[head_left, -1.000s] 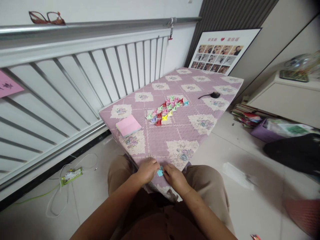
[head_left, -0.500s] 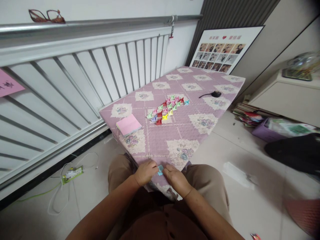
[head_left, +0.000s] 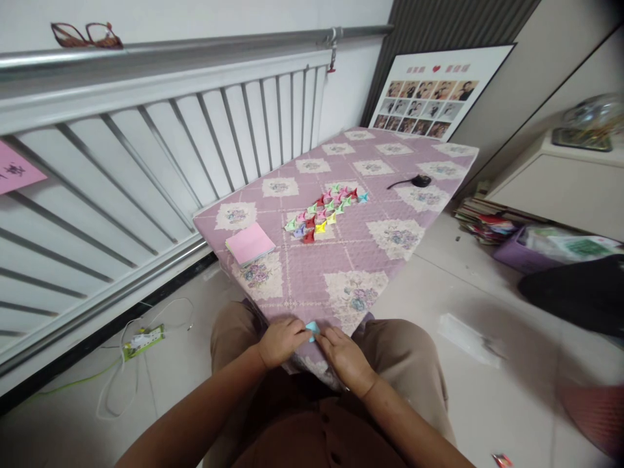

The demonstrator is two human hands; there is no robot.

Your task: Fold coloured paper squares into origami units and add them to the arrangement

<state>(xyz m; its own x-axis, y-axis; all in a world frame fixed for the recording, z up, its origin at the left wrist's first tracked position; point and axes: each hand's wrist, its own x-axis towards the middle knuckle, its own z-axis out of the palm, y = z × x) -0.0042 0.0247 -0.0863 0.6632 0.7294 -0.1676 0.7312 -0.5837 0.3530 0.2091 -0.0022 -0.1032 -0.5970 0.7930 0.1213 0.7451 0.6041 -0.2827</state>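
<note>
A small folded piece of light blue paper (head_left: 312, 328) lies at the near corner of the cloth-covered table, between my two hands. My left hand (head_left: 283, 340) has its fingers closed on the paper's left edge. From the other side, my right hand (head_left: 342, 354) presses its fingertips on the paper's right edge. Farther up the table stand several small folded paper figures (head_left: 320, 214) in rows, coloured red, pink, green, yellow and blue. To the left lies a stack of square paper (head_left: 250, 243) with a pink sheet on top.
A patterned purple tablecloth (head_left: 307, 279) covers the table. A black object with a thin tail (head_left: 420, 181) lies toward its right edge. A white radiator (head_left: 195, 143) borders the left side; eyeglasses (head_left: 86, 36) rest on the pipe above. A power strip (head_left: 145, 341) with cables lies on the floor.
My right fingers have shifted slightly over the blue paper, whose visible shape has changed a little. My left hand stays at its left edge. The figures and paper stack have not moved.
</note>
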